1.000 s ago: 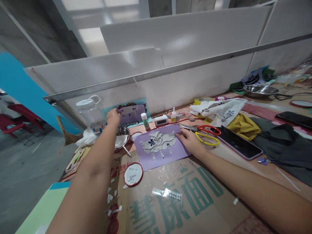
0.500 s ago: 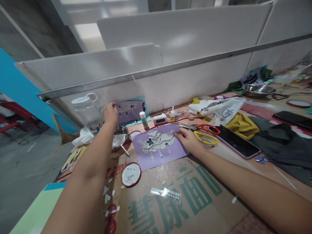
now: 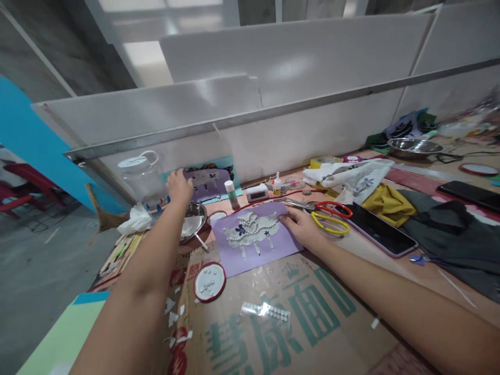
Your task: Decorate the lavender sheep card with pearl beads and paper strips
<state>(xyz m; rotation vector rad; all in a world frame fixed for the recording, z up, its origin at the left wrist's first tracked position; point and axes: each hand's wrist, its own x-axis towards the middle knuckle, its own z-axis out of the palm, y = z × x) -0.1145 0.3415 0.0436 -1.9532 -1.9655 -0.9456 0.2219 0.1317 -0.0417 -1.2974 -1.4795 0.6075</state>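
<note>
My left hand reaches far out and its closed fingers hold the left edge of a small purple decorated card that leans against the white partition. My right hand lies on the right edge of a purple sheet and pins it to the cardboard, fingers pressed on it. That sheet carries a grey shape trimmed with white pearls. A red-rimmed lid with loose pearls lies in front of the sheet, and a clear strip of pearls lies nearer to me.
A steel bowl and a clear plastic jar stand by my left hand. Glue stick, small glue bottle, red and yellow scissors, a phone, fabrics and another steel bowl lie to the right. Paper scraps litter the cardboard.
My left hand has stayed on the small purple card at the partition, shifting only slightly. The right hand has kept its place on the purple sheet. The view swayed a little.
</note>
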